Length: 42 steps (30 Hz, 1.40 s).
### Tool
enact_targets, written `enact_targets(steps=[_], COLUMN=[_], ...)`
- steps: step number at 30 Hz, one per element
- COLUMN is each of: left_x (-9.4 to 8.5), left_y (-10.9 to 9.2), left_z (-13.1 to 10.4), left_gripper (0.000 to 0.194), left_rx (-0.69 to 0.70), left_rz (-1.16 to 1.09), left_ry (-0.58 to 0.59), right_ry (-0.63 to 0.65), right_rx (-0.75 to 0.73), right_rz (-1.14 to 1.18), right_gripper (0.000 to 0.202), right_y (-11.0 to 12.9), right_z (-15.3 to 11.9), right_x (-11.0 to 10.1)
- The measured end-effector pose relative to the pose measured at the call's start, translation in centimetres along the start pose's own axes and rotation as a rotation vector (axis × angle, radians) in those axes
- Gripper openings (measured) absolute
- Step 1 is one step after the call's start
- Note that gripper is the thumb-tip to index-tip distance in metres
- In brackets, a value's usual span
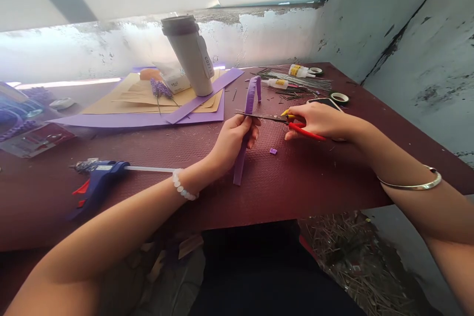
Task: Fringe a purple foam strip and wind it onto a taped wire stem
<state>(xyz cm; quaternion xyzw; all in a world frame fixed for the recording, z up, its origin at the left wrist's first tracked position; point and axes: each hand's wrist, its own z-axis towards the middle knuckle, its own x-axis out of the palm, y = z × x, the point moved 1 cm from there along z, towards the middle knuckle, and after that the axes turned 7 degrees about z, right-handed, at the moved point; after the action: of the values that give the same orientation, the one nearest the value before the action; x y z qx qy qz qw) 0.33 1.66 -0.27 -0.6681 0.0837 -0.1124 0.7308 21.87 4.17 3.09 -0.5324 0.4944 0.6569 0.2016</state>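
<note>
My left hand (pixel 237 138) pinches a long purple paper strip (pixel 240 165) near its middle. One end hangs down toward the table's front; the upper part (pixel 253 93) bends over in a loop and looks finely cut along its edge. In my right hand (pixel 314 118) is a pair of scissors (pixel 303 131) with red and yellow handles. Their blades point left and lie across the strip just above my left thumb. A small purple paper scrap (pixel 273 151) rests on the table below the scissors.
A blue glue gun (pixel 105 177) lies left of my forearm. Behind stand a lidded coffee cup (pixel 190 59), purple and brown paper sheets (pixel 129 119) and a purple flower sprig (pixel 161 88). Glue bottles (pixel 299 71), thin wires (pixel 314 83), tape rolls (pixel 339 98) and a phone (pixel 326 102) lie right.
</note>
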Motion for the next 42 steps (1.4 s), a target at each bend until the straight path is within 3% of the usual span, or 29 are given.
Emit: enact_targets(steps=[3, 14, 23, 42], left_x=[-0.1, 0.0, 0.1, 0.1], left_y=[0.1, -0.1, 0.1, 0.4], left_z=[0.1, 0.1, 0.0, 0.2], left_gripper=[0.028, 0.029, 0.028, 0.027], left_rx=[-0.007, 0.021, 0.042, 0.032], left_rz=[0.007, 0.022, 0.051, 0.046], left_ry=[-0.006, 0.007, 0.030, 0.019], right_ry=[-0.065, -0.111, -0.098, -0.161], right_rx=[-0.044, -0.115, -0.174, -0.148], right_rz=[-0.025, -0.101, -0.057, -0.154], right_gripper=[0.046, 0.013, 0.009, 0.014], right_y=[0.2, -0.1, -0.7, -0.9], right_z=[0.1, -0.1, 0.1, 0.3], right_x=[0.2, 0.2, 0.2, 0.3])
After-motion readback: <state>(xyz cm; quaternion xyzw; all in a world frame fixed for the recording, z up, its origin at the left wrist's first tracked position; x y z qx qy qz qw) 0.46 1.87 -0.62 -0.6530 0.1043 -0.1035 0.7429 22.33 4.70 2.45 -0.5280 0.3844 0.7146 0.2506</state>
